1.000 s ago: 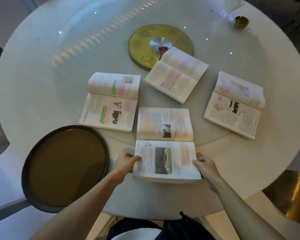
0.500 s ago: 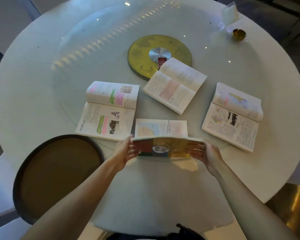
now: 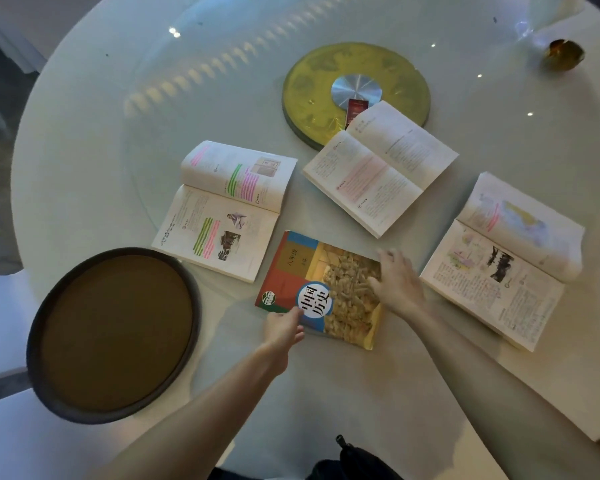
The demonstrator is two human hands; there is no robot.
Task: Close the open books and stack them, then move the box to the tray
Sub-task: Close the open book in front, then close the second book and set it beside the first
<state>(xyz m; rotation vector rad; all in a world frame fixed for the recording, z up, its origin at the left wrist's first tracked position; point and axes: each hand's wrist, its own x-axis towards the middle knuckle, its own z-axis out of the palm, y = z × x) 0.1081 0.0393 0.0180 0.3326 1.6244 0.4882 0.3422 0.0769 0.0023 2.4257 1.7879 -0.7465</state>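
The right hand's fingers (image 3: 383, 263) lay spread and flat on the cover of a closed textbook (image 3: 321, 289), gripping nothing, the right hand (image 3: 397, 285) pressing on the book's right edge. The left hand (image 3: 284, 329) had its fingertips resting loosely on the book's near edge, beside a white-and-blue roundel printed with the Chinese characters 中国历史; whether the fingers pinched the cover could not be told. A smaller line of characters on the tan panel above was too blurred to read with confidence, and a small green publisher's emblem sat at the cover's lower left corner.

The closed book lay flat on the round white table (image 3: 84, 133). At its 10 o'clock lay an open book with green and pink highlighting (image 3: 226, 209); at 1 o'clock, an open book with a pale pink panel (image 3: 380, 166); at 3 o'clock, an open book with a map page (image 3: 503, 258). Their print was too small to read. A small red box (image 3: 355, 110) stood at 12 o'clock, partly hidden behind the pink-panelled book, on a gold disc (image 3: 312, 88) with a silver hub. The round dark-rimmed tray (image 3: 113, 334) sat at the closed book's 8 o'clock, well apart from the box.
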